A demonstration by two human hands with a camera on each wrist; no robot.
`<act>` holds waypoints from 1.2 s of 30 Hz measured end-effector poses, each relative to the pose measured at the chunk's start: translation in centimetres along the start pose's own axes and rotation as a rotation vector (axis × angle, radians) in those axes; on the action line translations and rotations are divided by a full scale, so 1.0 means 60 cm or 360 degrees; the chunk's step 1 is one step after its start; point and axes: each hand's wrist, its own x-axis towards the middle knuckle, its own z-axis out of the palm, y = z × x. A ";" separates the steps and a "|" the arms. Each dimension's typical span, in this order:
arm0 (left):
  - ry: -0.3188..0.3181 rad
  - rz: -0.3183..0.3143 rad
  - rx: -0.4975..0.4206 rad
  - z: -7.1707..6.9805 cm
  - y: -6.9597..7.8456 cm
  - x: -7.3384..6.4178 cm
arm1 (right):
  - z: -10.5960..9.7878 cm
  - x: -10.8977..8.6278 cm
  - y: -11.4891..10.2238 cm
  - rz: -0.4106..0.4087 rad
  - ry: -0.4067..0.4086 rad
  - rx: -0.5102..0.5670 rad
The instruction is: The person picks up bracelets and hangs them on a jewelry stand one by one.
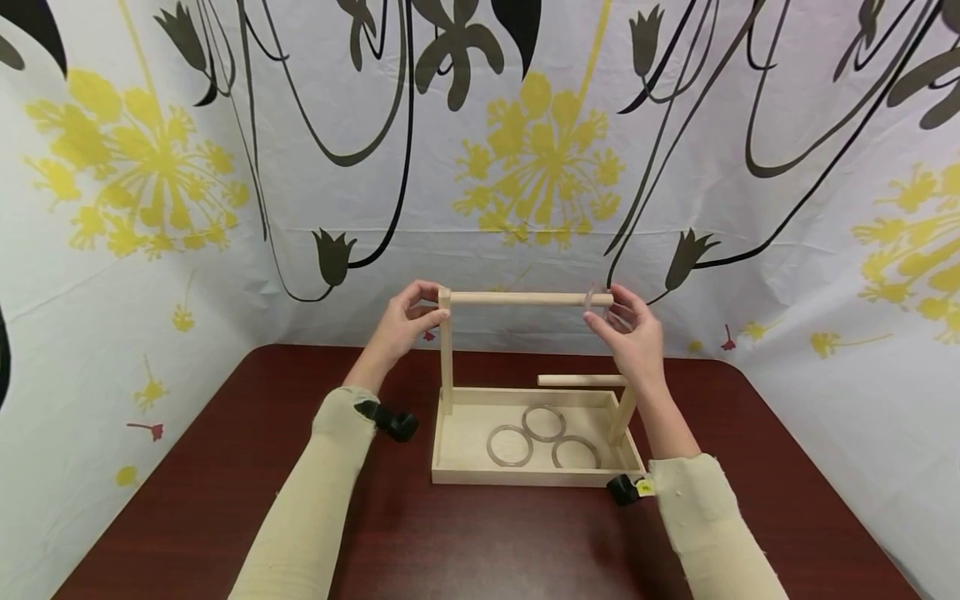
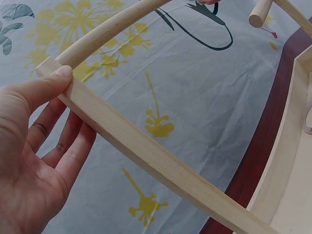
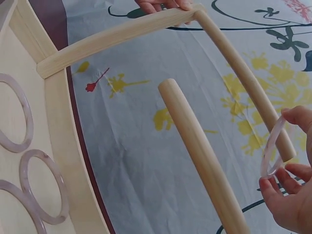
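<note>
A pale wooden stand has a shallow tray (image 1: 517, 477), a tall post (image 1: 447, 358) at its left with a long dowel (image 1: 517, 298), and a shorter post with a lower dowel (image 1: 577, 381) at its right. My left hand (image 1: 407, 321) grips the top of the tall post, thumb in front and fingers behind. At the long dowel's free end, my right hand (image 1: 633, 333) pinches a translucent pinkish bangle (image 3: 271, 151); the dowel's tip passes through its ring. Three similar bangles, one of them the back bangle (image 1: 543, 423), lie flat in the tray.
The stand rests on a dark reddish-brown table (image 1: 480, 533). A white cloth (image 1: 495, 192) with yellow and grey flower prints hangs behind and at both sides. Small black cameras are strapped to both wrists, among them the left wrist camera (image 1: 396, 423).
</note>
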 end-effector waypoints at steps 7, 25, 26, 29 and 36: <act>-0.0001 0.0006 -0.0009 0.000 0.000 -0.001 | 0.011 0.000 0.007 0.0116 0.0000 0.0065; 0.0011 -0.0010 -0.0014 0.001 0.000 -0.001 | 0.037 -0.001 0.006 0.0378 0.0009 0.0279; 0.0011 -0.0012 -0.0009 0.001 0.000 -0.001 | 0.038 -0.001 0.006 0.0393 0.0000 0.0285; 0.0012 -0.0015 -0.0007 0.001 0.000 -0.001 | 0.040 -0.003 0.005 0.0426 -0.0036 0.0290; 0.0013 -0.0009 -0.0013 0.002 -0.001 0.000 | 0.049 -0.005 0.003 0.0434 -0.0085 0.0322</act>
